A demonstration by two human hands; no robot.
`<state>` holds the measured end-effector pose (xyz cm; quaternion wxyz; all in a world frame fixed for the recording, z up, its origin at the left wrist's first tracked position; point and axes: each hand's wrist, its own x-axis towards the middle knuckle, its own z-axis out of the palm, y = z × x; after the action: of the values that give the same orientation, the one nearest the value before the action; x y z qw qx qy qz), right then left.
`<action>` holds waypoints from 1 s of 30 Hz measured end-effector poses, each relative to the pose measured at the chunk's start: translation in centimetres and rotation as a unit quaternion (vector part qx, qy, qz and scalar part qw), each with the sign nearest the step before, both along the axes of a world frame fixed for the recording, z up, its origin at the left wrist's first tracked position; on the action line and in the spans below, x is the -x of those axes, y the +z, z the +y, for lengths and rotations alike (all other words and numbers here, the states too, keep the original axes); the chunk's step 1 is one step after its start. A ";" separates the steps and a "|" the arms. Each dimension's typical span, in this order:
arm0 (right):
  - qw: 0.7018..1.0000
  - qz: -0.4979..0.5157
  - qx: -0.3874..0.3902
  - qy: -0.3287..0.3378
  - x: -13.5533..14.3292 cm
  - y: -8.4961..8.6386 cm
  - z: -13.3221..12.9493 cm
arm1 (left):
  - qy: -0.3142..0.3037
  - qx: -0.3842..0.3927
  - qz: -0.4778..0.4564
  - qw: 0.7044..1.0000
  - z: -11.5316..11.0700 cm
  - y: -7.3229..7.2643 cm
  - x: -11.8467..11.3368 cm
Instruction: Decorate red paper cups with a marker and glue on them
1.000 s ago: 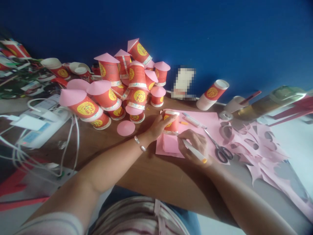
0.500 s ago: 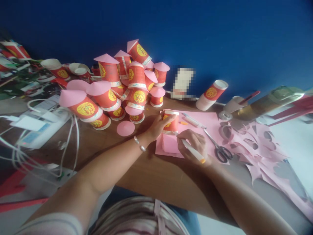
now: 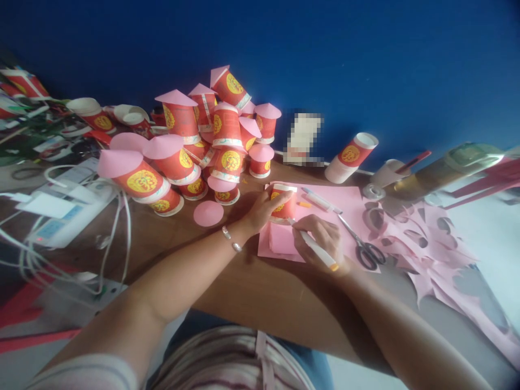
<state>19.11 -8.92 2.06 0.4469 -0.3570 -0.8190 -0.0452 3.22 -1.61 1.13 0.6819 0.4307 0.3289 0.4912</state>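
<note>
Pink scraps (image 3: 436,244) and scissors (image 3: 359,242) I see rightward, hatted cups (image 3: 181,122) leftward, on the brown bench (image 3: 227,281) before blue wall (image 3: 260,43); left fingers (image 3: 280,200) grasp a red cup (image 3: 286,209) over pink sheet (image 3: 351,201), right fingers (image 3: 311,225) a marker (image 3: 316,251).

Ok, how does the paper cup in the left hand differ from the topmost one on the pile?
The topmost paper cup wears a pink paper cone; the held paper cup has none. The left hand grips the held paper cup, while the topmost paper cup rests on the pile. The topmost paper cup leans plainly; the held paper cup is nearer upright. Both are red with a yellow emblem.
</note>
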 end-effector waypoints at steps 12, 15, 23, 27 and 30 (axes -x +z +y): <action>1.000 -0.002 -0.012 0.008 0.2 0.4 -0.2 | -0.023 0.043 -0.084 0.995 0.4 -0.2 -0.1; 1.000 -0.002 -0.011 0.020 0.3 0.7 -0.3 | -0.032 0.055 -0.106 0.992 0.5 -0.2 -0.1; 1.000 -0.013 -0.015 0.020 0.3 1.2 -0.2 | -0.045 0.053 -0.118 0.991 0.4 -0.2 0.0; 1.000 -0.011 -0.021 0.020 0.3 1.1 -0.2 | -0.032 0.055 -0.097 0.993 0.4 -0.3 -0.1; 1.000 -0.010 -0.020 0.021 0.2 1.0 -0.2 | -0.029 0.055 -0.080 0.995 0.4 -0.3 -0.1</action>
<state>18.88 -9.08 3.05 0.4465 -0.3307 -0.8295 -0.0558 3.28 -1.26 0.80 0.7426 0.3616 0.2874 0.4850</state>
